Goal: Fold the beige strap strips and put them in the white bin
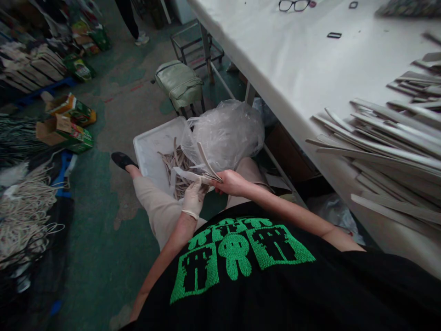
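Note:
My left hand (193, 197), in a thin white glove, is closed around a pale white strip (185, 174) that loops up beside its fingers. Bare and closed, my right hand (231, 182) grips a narrow grey-beige strap (206, 161), whose free end curves up and away from me. The hands are close together above my lap, and where strip and strap meet is partly hidden by the fingers. Just beyond them, a white plastic tub (146, 143) holds a tangle of similar beige straps (176, 172).
A clear plastic bag (227, 133) bulges against the tub's right side. On my right, a white-covered table (275, 59) carries stacked grey straps (386, 147) and glasses (294, 5). A wrapped stool (181, 82) stands ahead; cartons (65, 133) and cord bundles (25, 207) lie left.

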`<action>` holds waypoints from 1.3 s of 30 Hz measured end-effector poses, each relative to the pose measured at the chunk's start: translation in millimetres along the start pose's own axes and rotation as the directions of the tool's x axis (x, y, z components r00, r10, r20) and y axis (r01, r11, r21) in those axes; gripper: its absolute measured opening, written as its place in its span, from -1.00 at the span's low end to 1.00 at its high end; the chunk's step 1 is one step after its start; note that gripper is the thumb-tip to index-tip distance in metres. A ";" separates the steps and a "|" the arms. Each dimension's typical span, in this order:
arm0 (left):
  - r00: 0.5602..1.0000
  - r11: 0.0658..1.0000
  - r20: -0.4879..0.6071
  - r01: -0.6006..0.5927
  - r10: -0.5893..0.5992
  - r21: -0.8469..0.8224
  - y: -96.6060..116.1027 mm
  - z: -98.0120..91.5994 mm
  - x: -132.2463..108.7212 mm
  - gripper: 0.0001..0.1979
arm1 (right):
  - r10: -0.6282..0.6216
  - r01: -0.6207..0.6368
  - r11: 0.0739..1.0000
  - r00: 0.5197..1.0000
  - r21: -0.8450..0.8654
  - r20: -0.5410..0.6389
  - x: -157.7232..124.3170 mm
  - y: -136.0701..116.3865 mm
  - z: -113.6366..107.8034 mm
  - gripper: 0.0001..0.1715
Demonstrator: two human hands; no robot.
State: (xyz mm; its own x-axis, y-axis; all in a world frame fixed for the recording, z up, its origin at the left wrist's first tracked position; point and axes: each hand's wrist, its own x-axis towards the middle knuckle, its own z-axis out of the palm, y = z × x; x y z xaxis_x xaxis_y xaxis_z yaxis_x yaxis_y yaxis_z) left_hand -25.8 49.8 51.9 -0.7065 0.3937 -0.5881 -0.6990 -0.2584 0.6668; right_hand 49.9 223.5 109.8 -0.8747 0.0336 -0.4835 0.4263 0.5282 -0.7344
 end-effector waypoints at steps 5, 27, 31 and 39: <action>0.997 1.000 -0.067 0.029 -0.029 -0.004 6.5 -5.2 1.6 -0.84 | 0.031 -0.034 0.992 0.999 -0.122 -0.026 2.4 1.7 1.0 -0.67; 0.989 0.995 -0.115 0.096 -0.097 -0.012 -3.7 -10.6 9.4 -0.82 | 0.063 -0.063 0.987 0.998 -0.150 -0.001 0.9 23.8 0.6 -0.68; 0.986 0.988 -0.059 0.152 -0.153 -0.027 -22.2 8.3 3.7 -0.85 | 0.038 -0.039 0.998 0.999 -0.056 -0.008 11.1 16.6 10.6 -0.63; 0.955 0.962 -0.131 0.253 -0.266 -0.107 23.5 -9.5 0.0 -0.68 | 0.027 0.122 0.911 0.936 0.394 -0.352 10.9 73.7 4.4 -0.64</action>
State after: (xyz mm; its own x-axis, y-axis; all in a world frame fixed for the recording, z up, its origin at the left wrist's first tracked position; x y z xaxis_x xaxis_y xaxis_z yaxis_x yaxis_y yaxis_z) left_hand -43.3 35.3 63.3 -0.5035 0.3295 -0.7987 -0.8626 -0.2436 0.4433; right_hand 72.7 259.0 48.4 -0.8882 0.3440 -0.3047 0.3727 0.1513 -0.9155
